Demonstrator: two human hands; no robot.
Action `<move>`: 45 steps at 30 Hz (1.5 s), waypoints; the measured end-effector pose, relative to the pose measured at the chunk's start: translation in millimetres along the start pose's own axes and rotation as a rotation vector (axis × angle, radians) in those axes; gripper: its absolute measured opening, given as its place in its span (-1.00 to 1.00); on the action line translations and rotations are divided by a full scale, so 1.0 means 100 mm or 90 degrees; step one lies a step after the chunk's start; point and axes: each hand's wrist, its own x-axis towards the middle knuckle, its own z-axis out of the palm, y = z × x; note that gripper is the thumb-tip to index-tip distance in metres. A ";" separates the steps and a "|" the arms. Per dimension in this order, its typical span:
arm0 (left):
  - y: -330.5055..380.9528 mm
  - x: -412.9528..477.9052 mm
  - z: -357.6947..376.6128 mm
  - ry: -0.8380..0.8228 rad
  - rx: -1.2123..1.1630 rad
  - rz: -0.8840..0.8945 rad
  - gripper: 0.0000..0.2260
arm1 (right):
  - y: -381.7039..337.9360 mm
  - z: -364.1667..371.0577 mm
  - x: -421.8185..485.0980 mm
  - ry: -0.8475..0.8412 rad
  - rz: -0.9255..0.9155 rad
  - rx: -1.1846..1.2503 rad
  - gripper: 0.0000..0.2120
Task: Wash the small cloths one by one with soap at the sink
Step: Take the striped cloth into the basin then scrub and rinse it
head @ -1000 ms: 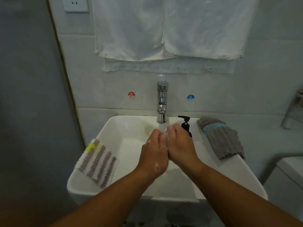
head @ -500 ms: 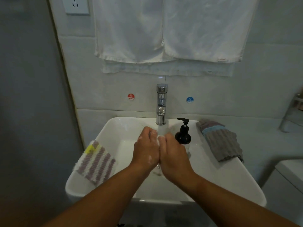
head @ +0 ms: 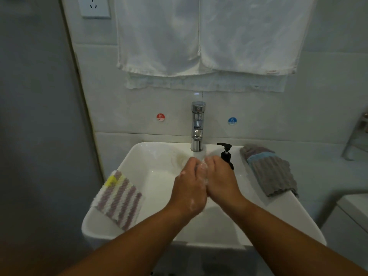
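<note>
Sink (head: 159, 188) bowl, left half: open beside the hands (head: 191, 192).
Sink rear: barred by faucet (head: 197, 126) and soap pump (head: 226, 154), just behind hands.
Rims: taken by striped cloth (head: 119, 198) left, grey cloth (head: 270, 172) right.
Above faucet: open gap under hanging towels (head: 199, 36).

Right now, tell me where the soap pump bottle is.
In the head view, the black pump bottle stands at the sink's back rim, just right of the tap, left of the grey cloth, its base hidden behind the right hand.
</note>
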 end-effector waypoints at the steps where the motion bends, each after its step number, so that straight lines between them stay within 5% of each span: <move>1: 0.02 -0.01 0.00 0.003 0.005 0.013 -0.76 | 0.01 0.01 0.00 -0.009 0.014 0.000 -0.72; 6: -0.03 0.16 -0.10 0.051 0.047 -0.037 -0.75 | -0.06 0.02 -0.33 -0.074 -0.097 -0.044 -0.91; 11: 0.02 -0.04 0.01 -0.018 0.040 0.003 -0.74 | 0.03 0.03 -0.02 -0.010 0.021 -0.044 -0.77; 15: -0.05 0.18 -0.10 0.065 0.031 -0.050 -0.76 | -0.06 0.08 -0.33 -0.070 -0.066 -0.036 -0.86; 20: 0.02 -0.01 0.00 -0.023 -0.031 0.000 -0.75 | -0.06 -0.01 0.01 0.055 0.007 0.059 -0.70; 26: -0.07 0.19 -0.13 0.063 -0.020 -0.050 -0.79 | -0.14 0.08 -0.32 -0.062 -0.078 0.063 -0.74; 30: 0.05 -0.05 0.00 -0.022 -0.053 -0.067 -0.71 | -0.09 0.02 0.03 0.075 -0.015 0.013 -0.71; 35: -0.02 0.14 -0.08 0.097 -0.052 -0.067 -0.75 | -0.07 0.12 -0.28 -0.034 -0.054 0.020 -0.74; 41: 0.06 -0.06 -0.02 -0.016 -0.054 -0.046 -0.72 | -0.02 0.01 0.00 0.023 0.008 0.025 -0.70; 45: 0.01 0.15 -0.10 0.076 -0.042 -0.035 -0.75 | -0.06 0.07 -0.32 -0.049 -0.046 0.054 -0.75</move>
